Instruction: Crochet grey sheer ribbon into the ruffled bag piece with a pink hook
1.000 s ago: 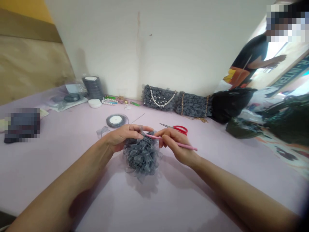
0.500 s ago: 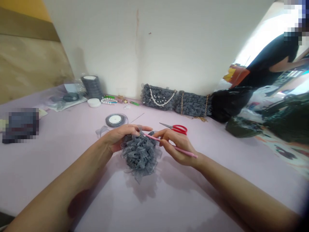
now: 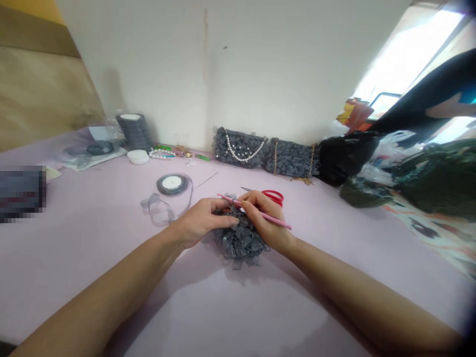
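A ruffled grey crochet piece (image 3: 243, 240), worked from sheer ribbon, hangs between my hands just above the table. My left hand (image 3: 204, 218) pinches its upper left edge between thumb and fingers. In my right hand (image 3: 266, 215) is a pink crochet hook (image 3: 275, 219), held like a pen, its tip pointing left across the top of the piece. Loose grey ribbon (image 3: 154, 208) lies left of my left hand, by a flat ribbon spool (image 3: 172, 184). Red-handled scissors (image 3: 274, 197) lie behind my right hand, partly hidden by it.
Two ruffled grey bags lean on the wall, one with a pearl strap (image 3: 241, 153), one with a gold chain (image 3: 275, 156). Stacked spools (image 3: 134, 133) and a white disc (image 3: 138, 157) stand back left. A black plastic bag (image 3: 342, 156) sits right; a person stands beyond.
The grey piece has shifted right and turned in my hands. My left thumb now lies over its top edge. The hook tip has moved to the piece's top, and the ribbon by the spool is looser.
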Motion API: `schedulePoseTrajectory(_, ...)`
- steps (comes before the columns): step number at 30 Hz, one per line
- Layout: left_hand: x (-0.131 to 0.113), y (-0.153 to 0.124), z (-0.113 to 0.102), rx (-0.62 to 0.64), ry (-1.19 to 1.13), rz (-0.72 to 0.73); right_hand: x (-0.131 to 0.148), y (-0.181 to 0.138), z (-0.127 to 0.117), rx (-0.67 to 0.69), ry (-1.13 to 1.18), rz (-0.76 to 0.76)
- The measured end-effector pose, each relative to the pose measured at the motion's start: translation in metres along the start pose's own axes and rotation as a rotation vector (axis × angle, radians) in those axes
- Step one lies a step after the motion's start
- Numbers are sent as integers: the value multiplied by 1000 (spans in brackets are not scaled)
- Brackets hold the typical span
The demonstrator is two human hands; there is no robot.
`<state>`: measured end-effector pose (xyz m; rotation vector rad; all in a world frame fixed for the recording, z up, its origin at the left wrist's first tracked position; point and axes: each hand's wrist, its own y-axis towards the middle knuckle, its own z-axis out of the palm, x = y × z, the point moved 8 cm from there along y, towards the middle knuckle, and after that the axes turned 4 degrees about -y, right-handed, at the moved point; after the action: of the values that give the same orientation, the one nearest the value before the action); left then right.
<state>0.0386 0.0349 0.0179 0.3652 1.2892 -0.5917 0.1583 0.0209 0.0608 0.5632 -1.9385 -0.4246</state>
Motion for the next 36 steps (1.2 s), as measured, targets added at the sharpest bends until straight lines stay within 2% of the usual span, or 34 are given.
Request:
schedulePoseTrajectory(3,-2,0,3,1,20,23,2,4,-4,33,-132,58)
schedulePoseTrajectory(6,-5,1,1,-15,95,51,1,7,-6,108,-217,191)
schedulePoseTrajectory(9,-5,2,-1,-15,178,63,-3,6,-3,201,-138,326)
schedulePoseTrajectory(12,-12,1,-9,-39,297,105,-4,6,-1,229,-58,360)
schedulePoseTrajectory(14,-24,-1,-19,-109,480,166,-4,8,-2,207,-24,340)
schedulePoseTrajectory(17,-51,-9,-31,-275,878,316,-5,8,-3,185,61,329)
schedulePoseTrajectory(19,-64,-15,-34,-353,1000,395,-6,8,-2,188,97,322)
schedulePoseTrajectory(22,-64,-17,-35,-348,826,374,-7,7,-2,195,103,311)
schedulePoseTrajectory(26,-44,-12,-28,-225,454,227,-9,6,-5,173,93,278)
schedulePoseTrajectory(29,-29,-9,-23,-161,260,96,-10,6,-5,177,66,223)
schedulePoseTrajectory(33,-17,-9,-22,-194,46,-25,-11,4,-6,166,-28,172)
schedulePoseTrajectory(36,-14,-9,-20,-228,-38,-44,-11,3,-6,164,-55,153)
